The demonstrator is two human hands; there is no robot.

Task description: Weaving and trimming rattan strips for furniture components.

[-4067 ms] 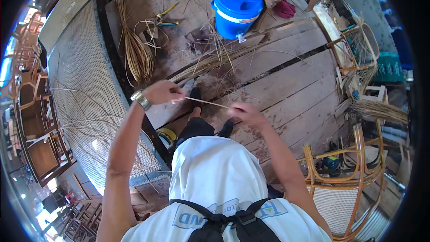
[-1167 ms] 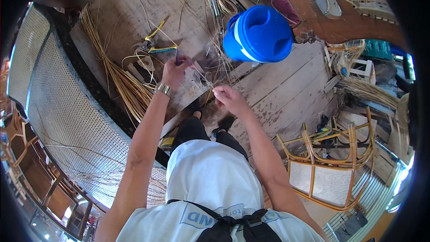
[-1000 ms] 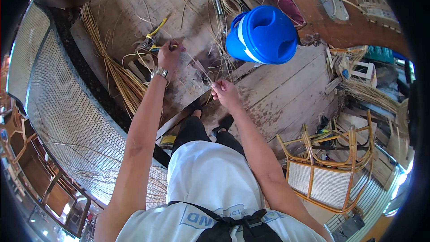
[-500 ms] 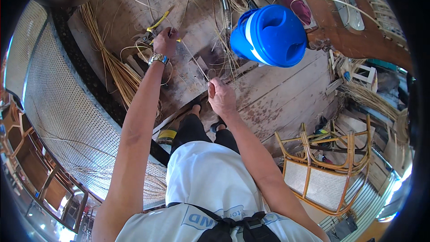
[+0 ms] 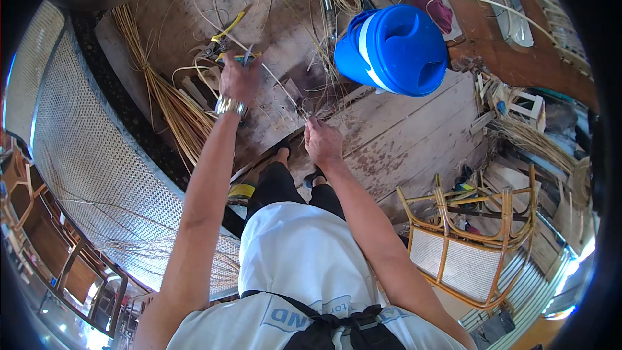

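Observation:
A thin pale cane strip [image 5: 277,80] runs slantwise over the wooden work surface, between my two hands. My right hand [image 5: 323,142] is closed in a pinch on its near end. My left hand [image 5: 239,83], with a metal watch on its wrist, is curled near the strip's farther stretch. From its fingers a small metal blade [image 5: 248,55] pokes up; the grip and handle are mostly hidden. Just beyond the left hand lie yellow-handled pruning shears [image 5: 227,31].
A bundle of cane strips [image 5: 159,91] lies left, beside a large woven cane panel [image 5: 103,149]. A blue lidded bucket [image 5: 408,52] stands at the right. A rattan chair [image 5: 457,262] lies farther right, near wood scraps. Loose strips litter the surface.
My left hand has come nearer to me, and a blade now shows at its fingers. My right hand has barely moved and keeps its pinch.

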